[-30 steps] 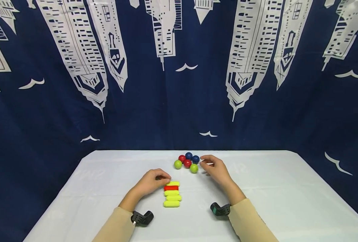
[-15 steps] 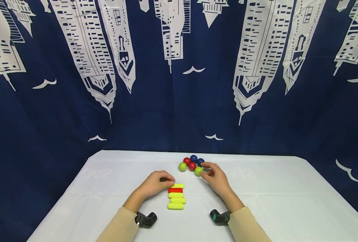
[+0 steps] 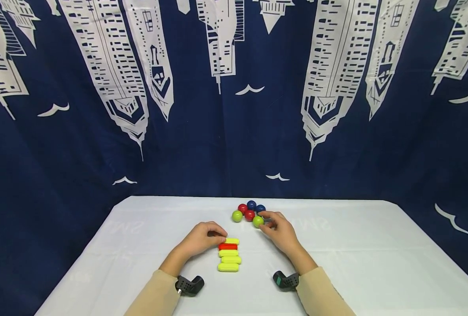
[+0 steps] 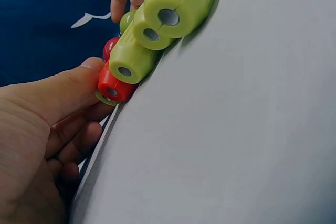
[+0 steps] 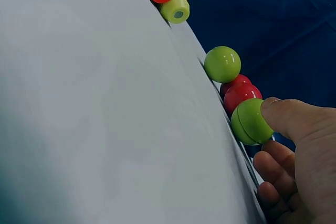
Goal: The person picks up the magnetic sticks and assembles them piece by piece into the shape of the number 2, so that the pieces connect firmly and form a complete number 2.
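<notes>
My left hand (image 3: 203, 237) pinches the left end of the farthest yellow-green rod (image 3: 232, 241) between thumb and fingers. In the left wrist view its thumb lies close against the red rod (image 4: 116, 86), and most of the farthest rod is hidden. Several yellow-green rods (image 3: 229, 260) lie side by side nearer me, each with a grey disc in its end. My right hand (image 3: 284, 232) pinches the nearest green ball (image 5: 247, 123), thumb on its near side. That ball sits against a red ball (image 3: 249, 215) in the cluster.
Around it are another green ball (image 3: 237, 216), a second red ball (image 3: 242, 208) and two blue balls, one behind (image 3: 251, 205) and one at the right (image 3: 261, 208). The white table (image 3: 356, 250) ends at a dark blue printed curtain (image 3: 226, 145).
My right hand has come nearer and its thumb and fingers have closed round the near green ball. My left hand stays at the farthest rod. The head view has shifted slightly.
</notes>
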Tool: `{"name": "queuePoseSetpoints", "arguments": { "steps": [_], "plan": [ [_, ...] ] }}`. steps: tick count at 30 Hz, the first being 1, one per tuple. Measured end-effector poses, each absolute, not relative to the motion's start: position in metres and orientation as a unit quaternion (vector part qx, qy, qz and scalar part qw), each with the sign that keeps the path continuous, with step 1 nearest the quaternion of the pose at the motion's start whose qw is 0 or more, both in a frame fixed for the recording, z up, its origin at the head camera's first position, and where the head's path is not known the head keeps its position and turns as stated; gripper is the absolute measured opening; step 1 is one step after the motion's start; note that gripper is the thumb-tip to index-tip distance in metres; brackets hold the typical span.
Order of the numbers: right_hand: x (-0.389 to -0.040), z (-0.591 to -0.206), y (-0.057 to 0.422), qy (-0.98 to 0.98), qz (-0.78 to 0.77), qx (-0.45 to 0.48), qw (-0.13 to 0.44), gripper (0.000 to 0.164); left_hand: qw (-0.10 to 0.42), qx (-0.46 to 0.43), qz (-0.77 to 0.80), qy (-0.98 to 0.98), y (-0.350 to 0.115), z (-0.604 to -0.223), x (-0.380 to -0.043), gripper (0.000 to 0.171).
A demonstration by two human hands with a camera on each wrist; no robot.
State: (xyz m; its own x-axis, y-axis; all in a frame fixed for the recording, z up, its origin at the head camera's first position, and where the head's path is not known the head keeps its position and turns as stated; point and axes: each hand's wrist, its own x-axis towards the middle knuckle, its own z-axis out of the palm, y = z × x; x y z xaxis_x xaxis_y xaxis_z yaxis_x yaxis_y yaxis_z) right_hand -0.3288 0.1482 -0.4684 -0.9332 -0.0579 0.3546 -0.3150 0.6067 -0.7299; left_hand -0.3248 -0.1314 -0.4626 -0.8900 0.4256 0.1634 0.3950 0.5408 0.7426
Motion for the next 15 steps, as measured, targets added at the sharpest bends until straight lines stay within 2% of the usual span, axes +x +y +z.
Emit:
{"name": "queuePoseSetpoints", "arguments": {
  "steps": [15],
  "plan": [
    [-0.3275,-0.4674,0.1491,-0.888,0.424,0.107,0.144,0.034,-0.005,0.226,0.41,0.883,-0.1282,-0.4636,-0.3255,0.005]
  ]
}}
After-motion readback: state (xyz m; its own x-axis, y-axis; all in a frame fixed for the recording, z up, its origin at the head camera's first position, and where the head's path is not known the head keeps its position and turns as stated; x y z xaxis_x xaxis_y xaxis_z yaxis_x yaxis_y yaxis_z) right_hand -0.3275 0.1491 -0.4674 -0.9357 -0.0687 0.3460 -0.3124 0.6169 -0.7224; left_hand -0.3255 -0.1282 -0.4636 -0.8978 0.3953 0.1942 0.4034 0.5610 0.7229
